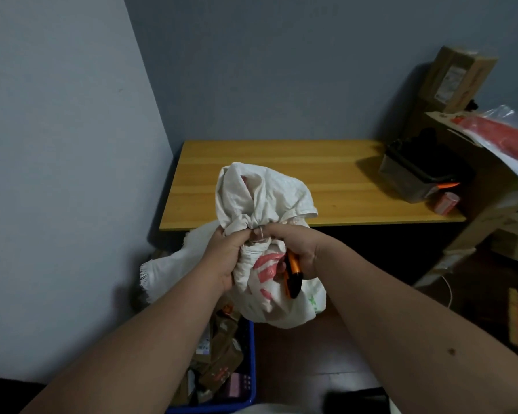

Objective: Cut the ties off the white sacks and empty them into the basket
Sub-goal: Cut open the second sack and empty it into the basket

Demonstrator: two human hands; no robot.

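I hold a white sack (260,192) with red print up in front of me, above the blue basket (248,369). A thin tie (259,234) cinches its neck. My left hand (225,255) grips the sack just below the tie on the left. My right hand (293,249) holds an orange and black cutter (293,276) against the sack, with its fingertips at the tie. The cutter's blade is hidden. A second white sack (168,264) lies behind my left hand.
The basket holds several small brown boxes (219,360). A wooden table (281,174) stands against the grey wall ahead. A dark bin (413,174) sits on its right end. Cardboard boxes (458,79) and a red plastic bag (509,138) crowd the right side.
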